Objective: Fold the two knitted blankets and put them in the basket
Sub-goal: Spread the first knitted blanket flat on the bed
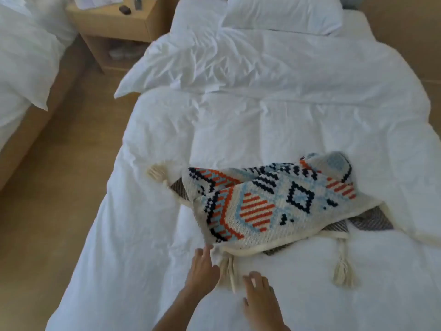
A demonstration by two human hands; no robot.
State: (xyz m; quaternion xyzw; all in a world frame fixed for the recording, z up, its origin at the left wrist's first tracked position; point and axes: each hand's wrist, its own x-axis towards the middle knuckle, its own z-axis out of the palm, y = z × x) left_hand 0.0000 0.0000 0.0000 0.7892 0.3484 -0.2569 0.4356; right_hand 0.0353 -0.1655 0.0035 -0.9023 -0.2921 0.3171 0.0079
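Left hand (pixel 201 271), fingers straight, at a corner of the blanket (pixel 269 204); right hand (pixel 259 297) spread on the bed (pixel 238 127) — nothing gripped, blanket crumpled, folding seemingly unstarted — basket unseen.

Coarse matt knitted blanket (pixel 262 211) is lying on smooth, creased cloth duvet (pixel 238 120); nightstand (pixel 114 20) is showing matt pale wood.

Nothing here you can read, the sheets of paper (pixel 95 1) on the bedside table (pixel 112 22) perhaps carry print, too blurred for you to make out, the knitted blanket (pixel 274 201) gives you only geometric pattern.
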